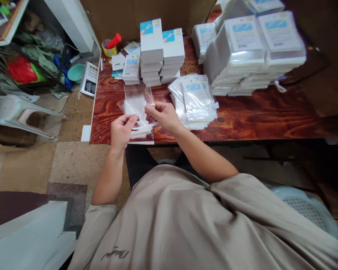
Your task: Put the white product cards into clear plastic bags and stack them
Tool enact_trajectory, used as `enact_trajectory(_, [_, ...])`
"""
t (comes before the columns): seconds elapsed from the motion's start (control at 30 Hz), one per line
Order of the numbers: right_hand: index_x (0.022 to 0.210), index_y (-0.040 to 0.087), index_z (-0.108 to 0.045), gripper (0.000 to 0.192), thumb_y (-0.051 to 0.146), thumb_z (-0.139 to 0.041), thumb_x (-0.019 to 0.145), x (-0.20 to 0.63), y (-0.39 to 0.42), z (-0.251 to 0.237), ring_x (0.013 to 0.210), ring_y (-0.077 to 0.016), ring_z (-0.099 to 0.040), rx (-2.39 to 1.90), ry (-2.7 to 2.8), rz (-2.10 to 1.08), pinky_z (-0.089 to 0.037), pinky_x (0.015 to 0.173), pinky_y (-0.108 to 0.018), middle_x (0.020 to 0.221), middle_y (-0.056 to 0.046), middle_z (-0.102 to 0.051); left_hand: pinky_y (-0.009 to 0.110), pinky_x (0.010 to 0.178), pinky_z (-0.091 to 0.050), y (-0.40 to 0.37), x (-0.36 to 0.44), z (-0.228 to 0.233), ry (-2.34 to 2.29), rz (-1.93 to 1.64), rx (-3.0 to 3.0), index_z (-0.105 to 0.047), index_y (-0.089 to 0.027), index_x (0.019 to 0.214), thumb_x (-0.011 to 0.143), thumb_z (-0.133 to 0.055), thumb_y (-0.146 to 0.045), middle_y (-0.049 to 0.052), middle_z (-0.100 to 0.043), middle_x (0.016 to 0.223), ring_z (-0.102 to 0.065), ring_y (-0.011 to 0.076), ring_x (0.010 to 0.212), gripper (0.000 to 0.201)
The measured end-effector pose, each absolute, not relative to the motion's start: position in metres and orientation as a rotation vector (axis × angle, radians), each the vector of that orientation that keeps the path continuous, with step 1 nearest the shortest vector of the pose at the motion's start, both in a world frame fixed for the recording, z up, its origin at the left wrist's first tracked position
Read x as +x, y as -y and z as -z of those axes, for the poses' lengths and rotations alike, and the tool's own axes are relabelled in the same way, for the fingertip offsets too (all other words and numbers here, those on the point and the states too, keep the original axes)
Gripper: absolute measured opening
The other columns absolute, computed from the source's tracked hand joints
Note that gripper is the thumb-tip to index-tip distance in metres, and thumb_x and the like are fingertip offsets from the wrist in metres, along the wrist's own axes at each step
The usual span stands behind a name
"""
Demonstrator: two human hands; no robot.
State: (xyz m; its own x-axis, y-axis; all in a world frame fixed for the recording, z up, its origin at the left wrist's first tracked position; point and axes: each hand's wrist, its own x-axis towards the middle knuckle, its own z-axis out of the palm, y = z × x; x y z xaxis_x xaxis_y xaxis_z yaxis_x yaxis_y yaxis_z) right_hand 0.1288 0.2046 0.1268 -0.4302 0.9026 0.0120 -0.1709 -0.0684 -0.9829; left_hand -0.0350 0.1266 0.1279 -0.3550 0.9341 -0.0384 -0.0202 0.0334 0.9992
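Pinching a thin, glossy clear plastic sleeve (136, 100) w/ both hands: left hand (123, 130) & right hand (163, 115) fingers closed on its lower edge, above the reddish wood-grain surface (242, 116); flat white packets (197, 99) just right of sleeve.

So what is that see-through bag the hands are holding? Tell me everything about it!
The clear plastic bag is thin, shiny and crinkly, with something flat and white inside. It is held up, tilted, over the near edge of the wooden table. The left hand pinches its lower left part and the right hand grips its right side. Loose white strips lie just under it.
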Motion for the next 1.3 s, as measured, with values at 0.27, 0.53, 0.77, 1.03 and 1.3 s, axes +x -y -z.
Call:
enact_trajectory(0.27, [0.081,0.016,-0.065,0.052,0.065,-0.081,0.074,0.129,-0.208,-0.124,0.059,-0.0090,-0.061,-0.815,1.291,-1.742,-0.043,0.051,-0.019,0.073,-0.002,-0.069,0.021,0.056,-0.051,-0.125,-0.037,-0.127,-1.553,-1.462,1.056,-0.077,-0.017,0.086,0.085,-0.077,-0.049,0.005,-0.072,0.075,-0.065,0.0117,0.062,0.033])
enact_trajectory(0.53, [0.068,0.019,-0.055,0.030,0.035,-0.063,0.092,0.122,-0.229,-0.088,0.056,-0.0110,-0.052,-1.177,1.523,-1.482,-0.040,0.057,-0.025,0.062,0.001,-0.057,0.021,0.055,-0.057,-0.123,-0.096,-0.130,-1.948,-1.800,0.931,-0.070,-0.014,0.096,0.083,-0.071,-0.024,0.002,-0.070,0.080,-0.067,0.0105,0.062,0.017])
enact_trajectory(0.77, [0.105,0.013,-0.064,0.033,0.044,-0.063,0.093,0.101,-0.221,-0.073,0.103,-0.0345,-0.066,-1.769,2.055,-0.568,-0.049,0.089,-0.044,0.109,-0.017,-0.071,0.022,0.057,-0.057,-0.134,-0.086,-0.119,-1.636,-1.738,1.066,-0.058,-0.024,0.124,0.086,-0.070,-0.027,0.004,-0.072,0.103,-0.067,0.0108,0.066,0.040])
enact_trajectory(1.03, [0.105,0.015,-0.069,0.035,0.041,-0.049,0.095,0.102,-0.223,-0.087,0.107,-0.0336,-0.068,-1.717,2.165,-0.834,-0.051,0.091,-0.043,0.117,-0.017,-0.073,0.045,0.111,-0.047,-0.165,-0.059,-0.053,-2.252,-1.195,1.466,-0.064,-0.017,0.129,0.079,-0.077,-0.018,0.015,-0.063,0.124,-0.063,0.0280,0.117,0.052])
enact_trajectory(1.3, [0.103,0.016,-0.069,0.033,0.041,-0.064,0.083,0.088,-0.234,-0.087,0.107,-0.0340,-0.070,-1.701,2.085,-1.059,-0.052,0.091,-0.042,0.111,-0.016,-0.075,0.047,0.114,-0.039,-0.164,-0.061,-0.062,-2.381,-0.873,1.612,-0.072,-0.014,0.123,0.083,-0.077,-0.034,0.018,-0.061,0.124,-0.055,0.0328,0.121,0.045])
